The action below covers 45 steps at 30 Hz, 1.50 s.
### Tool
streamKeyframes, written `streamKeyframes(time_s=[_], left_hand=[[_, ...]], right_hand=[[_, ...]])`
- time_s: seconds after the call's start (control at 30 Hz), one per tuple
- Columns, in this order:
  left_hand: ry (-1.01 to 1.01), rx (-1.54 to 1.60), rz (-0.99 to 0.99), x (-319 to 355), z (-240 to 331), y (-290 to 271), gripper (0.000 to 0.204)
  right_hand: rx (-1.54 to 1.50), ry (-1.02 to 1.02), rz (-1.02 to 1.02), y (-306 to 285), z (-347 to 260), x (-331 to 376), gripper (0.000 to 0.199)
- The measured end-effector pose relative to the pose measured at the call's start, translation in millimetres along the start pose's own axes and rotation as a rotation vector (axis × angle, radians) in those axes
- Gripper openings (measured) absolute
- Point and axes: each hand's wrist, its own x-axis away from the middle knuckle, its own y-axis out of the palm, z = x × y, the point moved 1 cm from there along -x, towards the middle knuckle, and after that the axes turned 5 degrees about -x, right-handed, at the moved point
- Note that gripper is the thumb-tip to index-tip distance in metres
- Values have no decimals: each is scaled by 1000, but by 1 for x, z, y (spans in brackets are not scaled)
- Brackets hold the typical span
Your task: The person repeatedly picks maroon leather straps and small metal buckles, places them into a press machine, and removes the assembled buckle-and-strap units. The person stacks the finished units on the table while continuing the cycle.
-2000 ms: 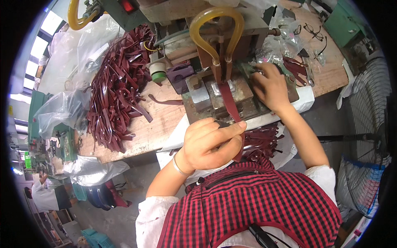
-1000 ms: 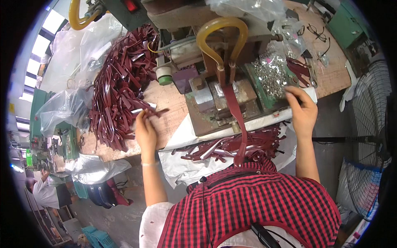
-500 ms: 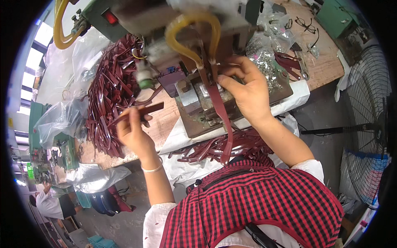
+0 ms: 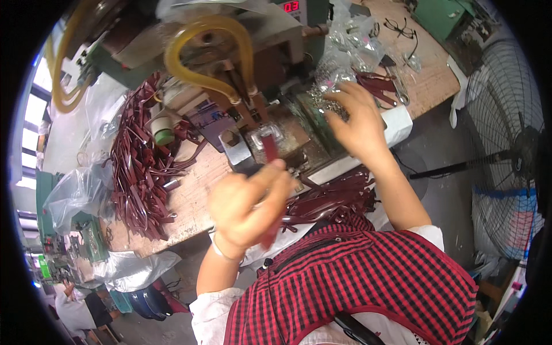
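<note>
My left hand, smeared by motion, is closed around a dark red strap. The strap's far end lies over the small metal die plate of a press, below its two upright holders; its lower end hangs beneath my hand. To the right, my right hand has its thumb and fingers spread over a heap of small shiny metal pieces on the machine's right side. Nothing shows between those fingers, though their tips are partly lost among the pieces.
A yellow looped hose curves over the press. On the left lies a big pile of dark red straps; more straps lie before my apron. Glasses, a wrench and a black fan are on the right.
My left hand has moved right with a strap, from beside the pile to the press. My right hand has left the strap at the holders and moved onto the metal pieces. The view has shifted.
</note>
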Motion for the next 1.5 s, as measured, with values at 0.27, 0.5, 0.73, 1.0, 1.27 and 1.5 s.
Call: streamKeyframes(time_s=[0.27,0.5,0.73,1.0,1.27,1.5], left_hand=[[47,5,31,10,-6,23,29],[15,53,59,11,-5,22,29],[-345,-245,3,56,16,-20,19],[-446,-840,-627,154,-175,12,7],[-546,-597,-346,123,-175,-14,9],[-1252,-281,244,228,-128,-55,21]], right_hand=[[-105,58,122,12,54,-2,13],[34,223,1,25,49,5,15],[-60,82,121,22,57,10,15],[-424,390,-44,32,31,-4,14],[-312,277,-33,13,35,7,20],[-475,403,12,-21,46,43,18]])
